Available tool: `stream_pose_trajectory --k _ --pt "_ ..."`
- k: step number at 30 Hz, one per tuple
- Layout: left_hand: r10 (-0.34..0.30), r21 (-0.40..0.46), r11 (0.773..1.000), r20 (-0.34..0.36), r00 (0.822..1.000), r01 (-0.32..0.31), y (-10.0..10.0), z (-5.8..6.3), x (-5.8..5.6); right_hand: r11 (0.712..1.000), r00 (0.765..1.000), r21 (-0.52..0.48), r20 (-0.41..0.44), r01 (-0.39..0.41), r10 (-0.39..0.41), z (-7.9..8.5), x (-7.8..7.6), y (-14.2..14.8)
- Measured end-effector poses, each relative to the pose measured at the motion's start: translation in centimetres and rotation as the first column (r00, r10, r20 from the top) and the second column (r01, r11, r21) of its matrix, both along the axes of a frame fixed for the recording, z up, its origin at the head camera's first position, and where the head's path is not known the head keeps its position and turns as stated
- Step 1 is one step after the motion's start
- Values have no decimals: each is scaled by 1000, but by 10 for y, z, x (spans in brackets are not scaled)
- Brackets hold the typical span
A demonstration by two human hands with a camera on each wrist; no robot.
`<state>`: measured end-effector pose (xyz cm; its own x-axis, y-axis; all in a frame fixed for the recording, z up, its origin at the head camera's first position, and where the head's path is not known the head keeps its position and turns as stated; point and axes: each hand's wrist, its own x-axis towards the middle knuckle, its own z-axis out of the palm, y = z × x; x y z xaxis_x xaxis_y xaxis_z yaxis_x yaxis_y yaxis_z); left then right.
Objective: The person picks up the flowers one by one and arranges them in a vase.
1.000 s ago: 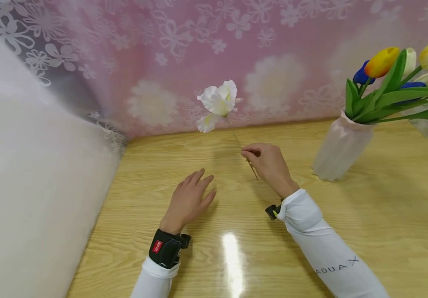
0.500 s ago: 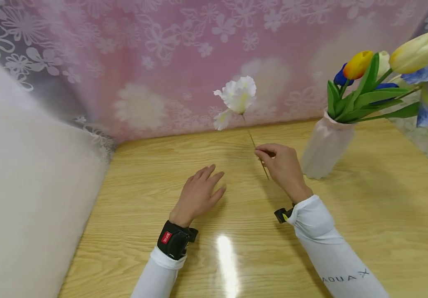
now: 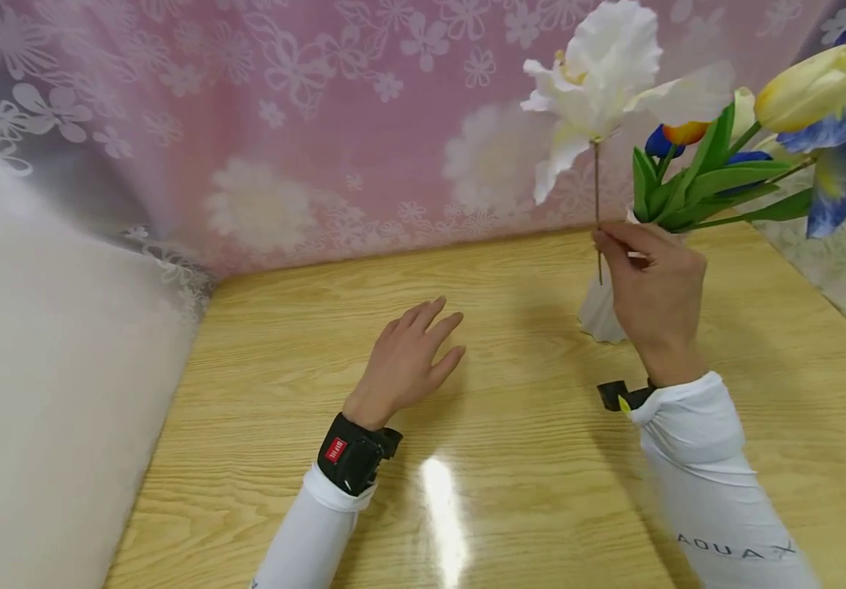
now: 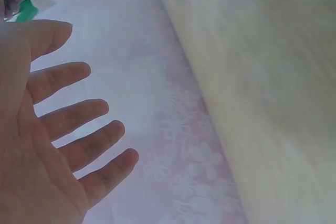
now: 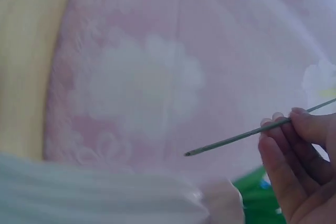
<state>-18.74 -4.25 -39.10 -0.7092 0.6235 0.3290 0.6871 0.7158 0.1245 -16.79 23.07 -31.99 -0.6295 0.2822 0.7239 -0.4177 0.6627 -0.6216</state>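
Note:
Between thumb and fingertips, my right hand (image 3: 660,290) pinches the thin stem of a white artificial iris (image 3: 603,69). The bloom is up and the bare stem end (image 5: 220,144) points down, free in the air. Behind the right hand stands a white ribbed vase (image 3: 601,315), mostly hidden by it in the head view. Its pale wall (image 5: 105,192) and rim show close by in the right wrist view. My left hand (image 3: 410,356) hovers over the table with fingers spread and relaxed, holding nothing; its palm shows in the left wrist view.
The vase holds blue, orange and cream tulips (image 3: 813,86), green leaves and a blue iris (image 3: 843,184), leaning right. Behind the wooden table (image 3: 305,491) hangs a pink floral curtain (image 3: 364,164). A white surface (image 3: 40,368) borders the left side.
My right hand has carried the white iris rightward and up, from the table's middle to in front of the vase. The left hand has shifted only slightly in view.

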Motion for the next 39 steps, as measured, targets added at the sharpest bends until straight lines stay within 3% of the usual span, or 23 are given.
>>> stream_pose_trajectory --k 6,13,21,28,35,39 --pt "-26 0 1000 -39 999 26 5 16 -2 993 998 -108 -48 41 -46 24 -3 22" --pt "-41 -5 999 -51 998 41 10 29 -4 996 989 -66 -131 62 -71 43 -3 32" --pt "-40 -10 999 -41 998 40 8 30 -3 995 984 -56 -152 83 -90 57 -5 37" --pt "-26 -32 999 -16 1000 26 7 30 -3 984 985 -79 -47 161 -164 61 -10 40" --pt "-21 -40 999 17 1000 22 5 25 -1 960 957 -56 123 273 -264 57 -8 40" --pt "-15 -40 999 22 1000 16 4 22 0 957 946 -87 198 277 -256 53 -8 40"
